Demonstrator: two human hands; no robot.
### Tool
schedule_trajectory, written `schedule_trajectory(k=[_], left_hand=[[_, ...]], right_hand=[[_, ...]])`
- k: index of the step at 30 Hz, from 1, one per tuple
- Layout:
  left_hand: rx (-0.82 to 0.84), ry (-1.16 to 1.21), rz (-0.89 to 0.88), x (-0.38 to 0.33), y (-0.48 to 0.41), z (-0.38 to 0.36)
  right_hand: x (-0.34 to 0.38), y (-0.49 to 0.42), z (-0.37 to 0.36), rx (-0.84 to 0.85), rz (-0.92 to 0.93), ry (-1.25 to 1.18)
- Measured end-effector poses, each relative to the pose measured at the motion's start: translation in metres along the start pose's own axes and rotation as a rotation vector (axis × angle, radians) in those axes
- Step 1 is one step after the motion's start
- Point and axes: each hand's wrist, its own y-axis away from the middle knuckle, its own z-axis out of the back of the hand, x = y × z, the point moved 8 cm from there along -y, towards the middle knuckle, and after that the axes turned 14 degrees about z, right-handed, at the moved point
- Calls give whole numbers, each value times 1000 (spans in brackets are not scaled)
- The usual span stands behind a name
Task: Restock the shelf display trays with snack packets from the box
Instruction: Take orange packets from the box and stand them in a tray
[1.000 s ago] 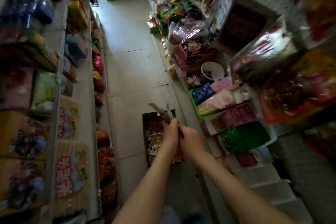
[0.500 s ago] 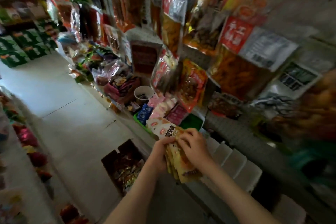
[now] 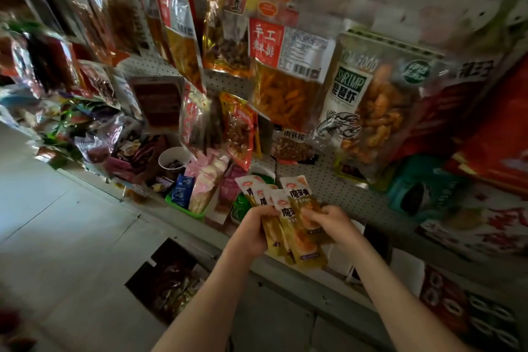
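A fan of several gold-and-white snack packets [image 3: 288, 217] is held upright in front of the shelf. My left hand [image 3: 253, 233] grips the bundle from the left side, and my right hand [image 3: 333, 223] pinches the front packets from the right. Below on the floor sits the open cardboard box [image 3: 168, 283] with more packets inside. White display trays [image 3: 351, 263] line the shelf just under and behind my hands, partly hidden by the packets. A green tray [image 3: 183, 206] with blue and pink packets stands to the left.
Large snack bags hang from the white pegboard [image 3: 357, 197] above the shelf, including a shrimp bag [image 3: 368, 106]. A white paper cup [image 3: 174, 160] stands at the back left of the shelf. The grey tiled aisle floor [image 3: 57, 223] stretches to the left.
Both hands rose from the box on the floor to shelf height with the packets. My view swung from the aisle up to the pegboard wall, and the packets are now fanned out.
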Motion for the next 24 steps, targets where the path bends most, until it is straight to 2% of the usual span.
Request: schedule_trajectory(k=[4,8,11,20,24], left_hand=[[-26,-43,26,8,1,-4],[-16,-14,49,14,-3,-5],[-4,-2,14,10,-8,-5],[-59,-24,-1,3,-22,0],[-128,-109,-22,-2,-28,2]], right_hand=[[-16,7,-2,80,-59,-175],[-12,8,-9,150,-8,-355],[-11,7,-13,169,22,-392],[-19,-5,-4,68,-43,-619],[-23,-11,7,18,-87,-721]])
